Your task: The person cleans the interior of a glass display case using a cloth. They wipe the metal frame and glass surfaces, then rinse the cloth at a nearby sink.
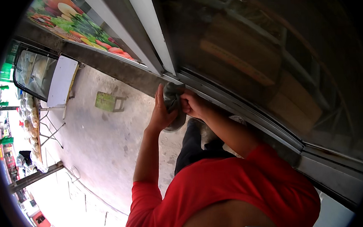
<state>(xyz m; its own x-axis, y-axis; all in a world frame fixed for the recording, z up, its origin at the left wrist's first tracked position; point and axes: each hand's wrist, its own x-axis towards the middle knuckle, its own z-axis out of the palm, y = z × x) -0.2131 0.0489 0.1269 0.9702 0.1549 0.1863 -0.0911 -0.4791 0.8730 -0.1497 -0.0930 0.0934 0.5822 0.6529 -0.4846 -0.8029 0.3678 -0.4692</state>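
Note:
A bunched dark grey-green cloth (172, 97) hangs between my two hands, beside the metal frame of a glass panel. My left hand (161, 111) holds it from the left, with the fingers extended along its side and the thumb across the front. On the other side, my right hand (193, 104) has its fingers curled on the cloth's edge, close to the lower metal rail (227, 106). The cloth's loose lower part droops over the concrete floor. Its far side is hidden.
Behind the dark glass (256, 23) are cardboard boxes (237, 55). A vegetable-print panel (84, 29) adjoins the upright metal frame (151, 32). A green stool (105, 101) stands on the concrete floor (100, 142). Further left, a table holds bagged goods (32, 118) beside a white board (62, 81).

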